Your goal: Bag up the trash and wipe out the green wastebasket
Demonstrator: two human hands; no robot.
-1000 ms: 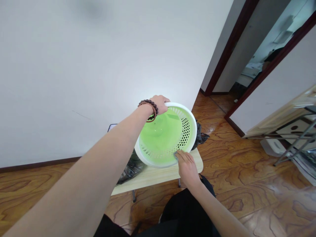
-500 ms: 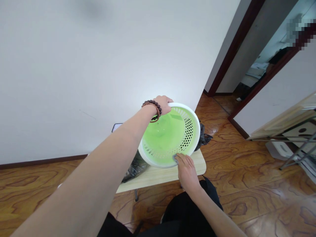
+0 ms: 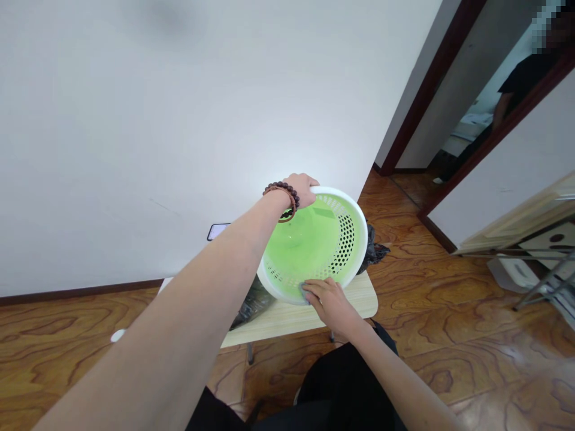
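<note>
A round green plastic basket [image 3: 305, 245] with a white rim and rows of holes is tilted, its open mouth towards me. My left hand [image 3: 302, 188], with beaded bracelets at the wrist, is closed over the far rim. At the near rim, my right hand [image 3: 330, 302] pinches a small grey pad [image 3: 304, 290], perhaps a cloth or sponge, against the inner edge. Most of the pad is covered by my fingers. Under the basket is a light wood-topped table [image 3: 287, 320], and a dark plastic bag [image 3: 254, 305] lies on it, partly hidden by the basket and my left forearm.
A phone [image 3: 218, 231] lies on the table by the white wall [image 3: 179, 120]. Black plastic [image 3: 375, 248] shows beyond the basket's right side. To the right stand a metal-legged rack [image 3: 543, 287] and a white container [image 3: 512, 272]. A person [image 3: 516, 90] is in the doorway.
My right hand has slid left along the near rim with the grey pad. My left hand keeps its hold on the far rim. The person in the doorway shows more.
</note>
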